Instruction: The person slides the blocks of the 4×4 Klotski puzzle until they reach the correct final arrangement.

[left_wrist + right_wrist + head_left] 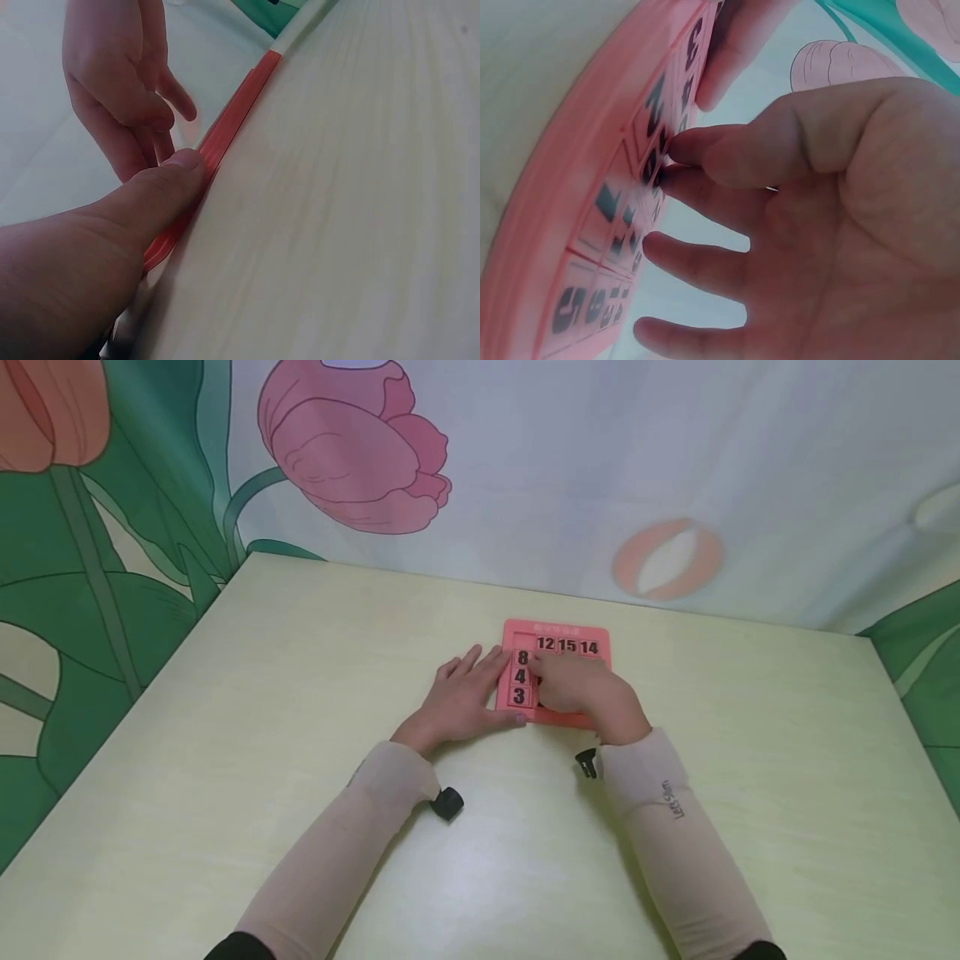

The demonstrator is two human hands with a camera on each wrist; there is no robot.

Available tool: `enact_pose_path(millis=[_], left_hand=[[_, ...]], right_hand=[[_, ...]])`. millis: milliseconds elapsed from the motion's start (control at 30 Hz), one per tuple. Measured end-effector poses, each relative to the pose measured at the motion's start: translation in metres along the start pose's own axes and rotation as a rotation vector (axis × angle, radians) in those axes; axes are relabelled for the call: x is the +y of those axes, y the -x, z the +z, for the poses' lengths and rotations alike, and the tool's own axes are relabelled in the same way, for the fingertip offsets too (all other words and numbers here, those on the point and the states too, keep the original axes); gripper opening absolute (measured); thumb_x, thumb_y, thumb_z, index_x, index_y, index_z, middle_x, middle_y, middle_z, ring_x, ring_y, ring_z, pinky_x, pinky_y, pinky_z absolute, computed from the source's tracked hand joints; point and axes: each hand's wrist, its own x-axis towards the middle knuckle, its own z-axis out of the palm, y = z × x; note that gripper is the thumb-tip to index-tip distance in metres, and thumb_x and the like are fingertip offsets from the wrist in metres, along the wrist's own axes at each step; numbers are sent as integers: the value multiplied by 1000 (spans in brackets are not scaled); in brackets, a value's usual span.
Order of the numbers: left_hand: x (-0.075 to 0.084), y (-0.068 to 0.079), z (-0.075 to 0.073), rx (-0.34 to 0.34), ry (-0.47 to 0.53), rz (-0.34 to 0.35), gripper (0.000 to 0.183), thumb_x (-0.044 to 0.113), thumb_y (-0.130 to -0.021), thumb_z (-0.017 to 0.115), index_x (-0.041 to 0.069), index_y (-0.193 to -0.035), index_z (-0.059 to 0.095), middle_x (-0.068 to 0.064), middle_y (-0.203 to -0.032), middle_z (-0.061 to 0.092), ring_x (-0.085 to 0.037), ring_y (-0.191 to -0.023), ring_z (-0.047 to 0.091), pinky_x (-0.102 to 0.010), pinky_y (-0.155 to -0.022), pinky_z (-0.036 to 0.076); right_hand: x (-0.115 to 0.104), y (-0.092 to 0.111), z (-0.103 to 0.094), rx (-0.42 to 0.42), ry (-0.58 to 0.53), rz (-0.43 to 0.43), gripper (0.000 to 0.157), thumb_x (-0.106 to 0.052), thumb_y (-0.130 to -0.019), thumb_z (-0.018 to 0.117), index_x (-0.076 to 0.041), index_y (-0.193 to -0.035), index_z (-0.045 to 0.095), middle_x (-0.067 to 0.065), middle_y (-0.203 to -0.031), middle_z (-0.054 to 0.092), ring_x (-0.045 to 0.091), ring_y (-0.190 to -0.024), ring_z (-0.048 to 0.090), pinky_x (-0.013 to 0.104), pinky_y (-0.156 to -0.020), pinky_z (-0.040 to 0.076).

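Observation:
A pink-red number slide puzzle [517, 627] lies flat near the far side of the table. Black numerals mark its square tiles, 12, 15 and 14 across the top and 8, 4 and 3 down the left. My left hand [467, 697] braces the puzzle's lower left corner, fingers straight at the left side and thumb [176, 176] against the front edge. Over the middle of the board is my right hand [581, 683], hiding many tiles in the head view. In the right wrist view its index finger [705, 142] and thumb meet the tiles, the other fingers extended.
The pale wooden table [262, 710] stands against a curtain [555, 477] printed with flowers and leaves. Both forearms wear light sleeves [652, 810], with a small black device [447, 804] at the left wrist and another at the right.

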Motion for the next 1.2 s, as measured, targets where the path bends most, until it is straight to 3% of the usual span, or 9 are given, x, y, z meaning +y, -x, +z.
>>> enact_pose_path(millis=[67, 267, 433, 667, 1067, 1200], left_hand=[[0, 0, -1, -3, -3, -2, 101, 68, -89, 60, 18, -164, 13, 0, -169, 12, -24, -154, -2, -48, -121, 5], [1, 1, -3, -7, 0, -7, 101, 68, -90, 59, 19, -164, 13, 0, -169, 11, -25, -154, -2, -48, -121, 5], [1, 0, -4, -10, 6, -10, 101, 68, -90, 60, 20, -164, 12, 1, -169, 10, -25, -154, -2, -47, -121, 3], [3, -1, -3, -6, -1, -9, 101, 69, -89, 60, 21, -164, 13, 1, -169, 10, -24, -154, -3, -48, -121, 3], [2, 0, -1, -7, 1, -14, 101, 69, -89, 59, 20, -164, 13, 1, -169, 10, -24, -154, -3, -48, -121, 3], [1, 0, 0, -3, -3, -11, 101, 69, -89, 59, 20, -164, 13, 1, -169, 10, -23, -154, -3, -48, -121, 3]], right_hand=[[-1, 0, 1, 1, -12, 6, 51, -12, -103, 44, -7, -154, 42, 14, -161, 32, 37, -143, 35, 49, -111, 35], [-4, -1, 2, 17, 7, 31, 52, -19, -105, 43, -9, -156, 39, 13, -165, 22, 43, -150, 14, 64, -116, 16], [-4, -6, 7, 60, 38, 52, 57, -23, -105, 44, -8, -159, 32, 14, -167, 16, 45, -150, 8, 65, -115, 16], [1, -14, 14, 116, 67, 105, 64, -26, -105, 45, -11, -162, 20, 27, -165, 3, 51, -149, 5, 72, -111, 18], [3, -12, 12, 103, 30, 108, 63, -24, -106, 44, -15, -163, 20, 28, -165, 4, 50, -149, 4, 70, -112, 16], [6, -6, 7, 59, -9, 87, 58, -17, -105, 43, -17, -161, 29, 25, -165, 8, 46, -150, 5, 68, -113, 15]])
